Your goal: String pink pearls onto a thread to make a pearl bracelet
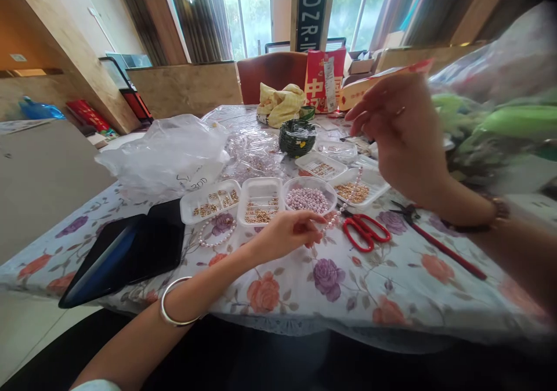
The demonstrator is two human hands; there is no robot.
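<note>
My left hand [296,231], a silver bangle on its arm, is closed in a pinch at the lower end of a strand of pale pink beads [335,220]. That strand slants up to the right, past the round tub of pink beads [307,199]. Higher up, my right hand [402,133] is raised above the table with fingers drawn together; whatever they hold is too fine or blurred to make out. A finished-looking ring of pearly beads [217,232] lies on the cloth. Red-handled scissors [366,232] rest right of my left hand, and red-handled pliers [444,243] lie beneath my right forearm.
White trays of gold beads [211,204] and small gold pieces [352,192] line the table's middle. A black tablet-like object [130,246] lies left, beside a white plastic bag [163,153]. Behind are a dark green coil [297,138], a yellow cloth bundle [281,104] and a red bag [324,83].
</note>
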